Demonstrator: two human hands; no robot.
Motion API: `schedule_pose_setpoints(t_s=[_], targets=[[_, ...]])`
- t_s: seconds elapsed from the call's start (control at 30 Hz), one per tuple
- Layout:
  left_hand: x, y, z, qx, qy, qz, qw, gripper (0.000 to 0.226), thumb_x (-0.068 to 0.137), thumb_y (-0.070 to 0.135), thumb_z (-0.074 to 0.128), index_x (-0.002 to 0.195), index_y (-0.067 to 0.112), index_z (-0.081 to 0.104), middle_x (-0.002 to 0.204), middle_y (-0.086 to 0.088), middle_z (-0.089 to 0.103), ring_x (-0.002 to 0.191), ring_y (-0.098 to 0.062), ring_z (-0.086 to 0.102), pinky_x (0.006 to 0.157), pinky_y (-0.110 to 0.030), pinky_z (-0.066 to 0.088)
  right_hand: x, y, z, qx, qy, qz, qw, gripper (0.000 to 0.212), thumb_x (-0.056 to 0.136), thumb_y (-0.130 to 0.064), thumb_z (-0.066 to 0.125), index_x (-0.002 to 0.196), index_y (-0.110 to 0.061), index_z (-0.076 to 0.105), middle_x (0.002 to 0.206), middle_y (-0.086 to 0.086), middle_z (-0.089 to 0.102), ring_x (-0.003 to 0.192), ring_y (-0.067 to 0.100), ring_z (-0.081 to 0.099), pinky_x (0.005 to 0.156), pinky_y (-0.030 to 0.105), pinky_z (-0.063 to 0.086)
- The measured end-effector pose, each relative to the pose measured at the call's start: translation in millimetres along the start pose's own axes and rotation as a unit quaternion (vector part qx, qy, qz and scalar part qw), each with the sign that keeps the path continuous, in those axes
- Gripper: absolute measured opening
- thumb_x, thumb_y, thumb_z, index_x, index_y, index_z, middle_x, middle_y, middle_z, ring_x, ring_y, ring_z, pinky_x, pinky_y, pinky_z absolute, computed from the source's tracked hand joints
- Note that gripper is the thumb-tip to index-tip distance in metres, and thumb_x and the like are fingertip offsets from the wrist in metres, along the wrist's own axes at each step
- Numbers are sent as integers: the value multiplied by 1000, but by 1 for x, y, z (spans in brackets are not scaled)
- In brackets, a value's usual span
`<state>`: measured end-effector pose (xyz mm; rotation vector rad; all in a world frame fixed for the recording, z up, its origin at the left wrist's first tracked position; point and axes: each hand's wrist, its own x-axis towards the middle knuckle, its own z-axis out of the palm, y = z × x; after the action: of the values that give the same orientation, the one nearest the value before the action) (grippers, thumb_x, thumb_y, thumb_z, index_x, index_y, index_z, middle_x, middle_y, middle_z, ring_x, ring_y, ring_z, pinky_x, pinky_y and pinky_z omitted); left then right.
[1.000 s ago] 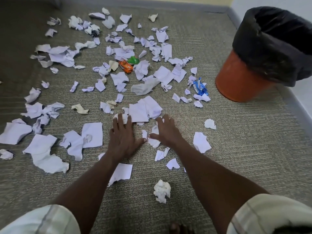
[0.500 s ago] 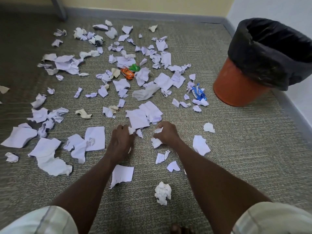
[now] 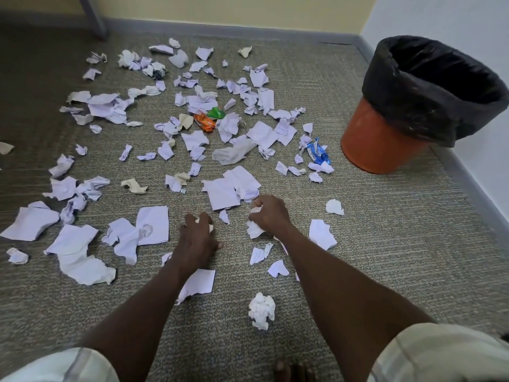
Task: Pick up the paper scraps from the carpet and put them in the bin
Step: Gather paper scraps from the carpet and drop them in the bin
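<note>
Both grips are curled round small wads of paper scraps, left hand (image 3: 197,235) and right hand (image 3: 268,213); loose edges trailing below the right grip could drop short of the bin (image 3: 385,139).

I am crouched in the corner of what looks like an office or a plain room of a home; I cannot tell which. Under me runs a grey-brown, ribbed, low-pile carpet (image 3: 385,257) that meets a grey skirting board (image 3: 248,30) below a pale yellow wall (image 3: 220,8) ahead and a white wall (image 3: 440,15) on my right. An orange bin (image 3: 371,144) lined with a black bag (image 3: 429,86) stands by the white wall, and a grey furniture leg (image 3: 92,16) comes down at the far left.
</note>
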<state>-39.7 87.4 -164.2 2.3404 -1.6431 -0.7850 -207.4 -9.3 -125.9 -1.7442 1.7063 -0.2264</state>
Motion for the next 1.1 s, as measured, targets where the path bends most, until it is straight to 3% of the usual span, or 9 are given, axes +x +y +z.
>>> schedule_pose_setpoints(t_s=[0.23,0.3,0.37,0.5,0.6,0.7,0.83,0.93,1.1], targets=[[12,15,-12,-240,-7,-93,966,24,72,1,72,93,9,64,82,-4,68,76,-24,61,68,-28,48,2,-5,2,47,-2,19,999,32,80,-18,75,109,-6,70,111,13,69,103,27,64,77,23,44],[14,30,-17,-445,-41,-142,884,20,77,-10,63,92,4,64,74,-9,68,65,-24,61,53,-25,51,3,-9,3,99,14,45,994,24,81,-17,72,102,-5,71,104,13,71,97,28,65,74,26,46],[17,49,-21,-604,-57,-177,775,34,82,-17,54,108,3,60,92,-17,67,71,-25,64,48,-24,51,4,-17,2,158,26,69,985,23,81,-18,71,101,-7,72,103,11,72,96,28,66,76,30,50],[17,85,-34,-717,-39,-194,668,43,87,-20,35,112,7,59,96,-18,66,72,-25,62,39,-20,47,6,-36,5,278,32,103,954,20,80,-14,71,100,-12,72,105,9,72,95,25,68,85,37,58],[18,98,-41,-747,-14,-208,631,37,93,-8,37,120,3,60,105,-19,66,80,-27,65,52,-28,55,5,-46,4,312,48,106,943,19,83,-16,64,100,-14,71,105,8,71,96,25,67,87,37,56],[18,107,-45,-758,-18,-211,617,23,100,17,46,104,6,66,91,-14,65,75,-20,67,65,-29,54,2,-59,4,343,48,111,932,24,83,-30,55,89,-13,71,96,10,70,92,29,66,86,43,55],[20,120,-52,-766,-114,-109,623,58,88,77,32,98,26,59,98,2,57,91,-11,58,89,-27,45,0,-71,12,344,55,104,932,60,64,-69,54,97,-20,70,112,5,59,98,26,63,90,46,54],[18,119,-58,-803,-158,-89,567,100,74,90,36,126,8,60,122,-14,66,117,-28,63,107,-43,45,0,-66,3,274,98,73,954,50,77,-57,61,109,-18,64,116,3,49,101,25,58,90,39,53],[19,124,-68,-829,-225,-72,508,124,74,88,38,152,-5,11,146,-28,44,126,-37,56,103,-48,48,14,-45,-17,315,156,119,929,25,86,-28,62,102,-11,69,101,10,70,93,28,67,78,37,57]])
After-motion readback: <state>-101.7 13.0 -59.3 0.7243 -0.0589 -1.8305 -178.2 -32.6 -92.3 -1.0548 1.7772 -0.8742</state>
